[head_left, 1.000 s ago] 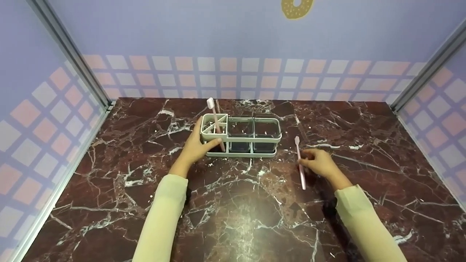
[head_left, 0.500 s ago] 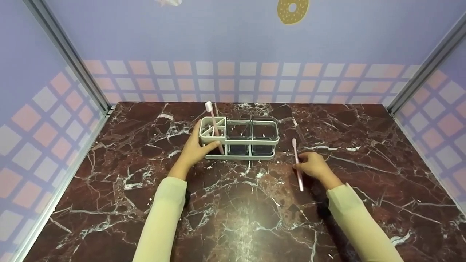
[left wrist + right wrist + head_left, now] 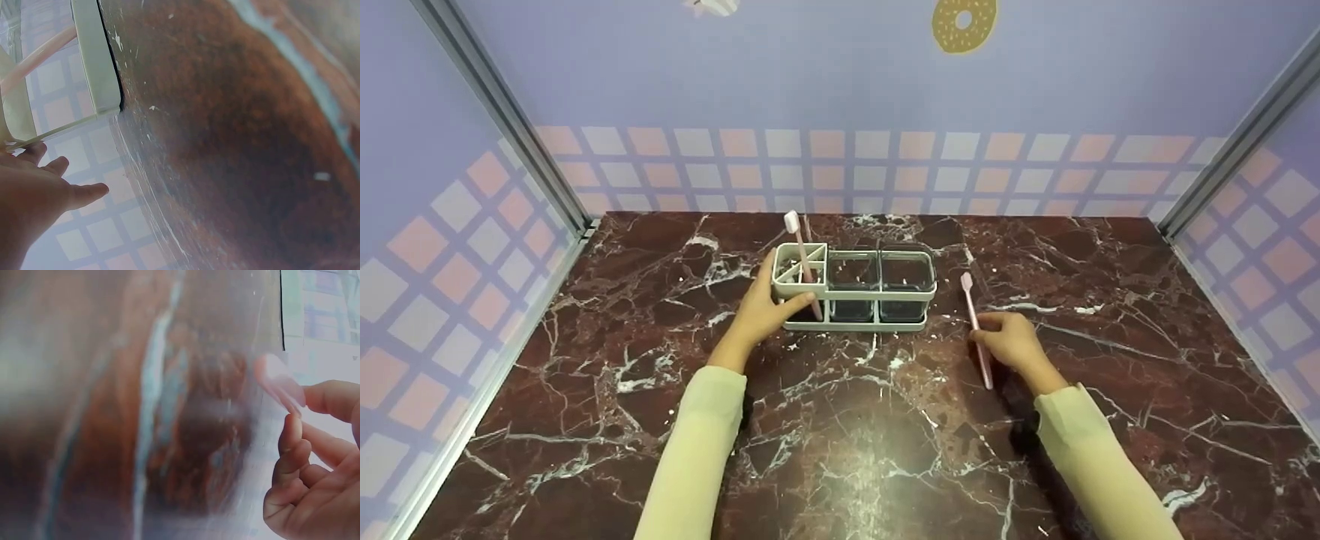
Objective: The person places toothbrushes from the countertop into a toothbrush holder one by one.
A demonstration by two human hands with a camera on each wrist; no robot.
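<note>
1. Head view: the left hand (image 3: pixel 759 309) grips the left end of a pale green holder (image 3: pixel 861 295), thumb across the front, on a dark red marbled table (image 3: pixel 840 420).
2. In the holder's left section, split by thin dividers, a white-headed toothbrush (image 3: pixel 804 259) stands tilted, head up and leaning left (which slot it sits in, I can't make out from here).
3. Just beside that, the middle clear cup (image 3: pixel 852 310) and the right clear cup (image 3: pixel 904 310) sit in the other two sections.
4. Right of the holder and apart from it, a pink toothbrush (image 3: pixel 968 296) points its head to the far side; whether it touches the table, I can't tell.
5. Farthest right, the right hand (image 3: pixel 1014 343) pinches that brush partway along its handle.
</note>
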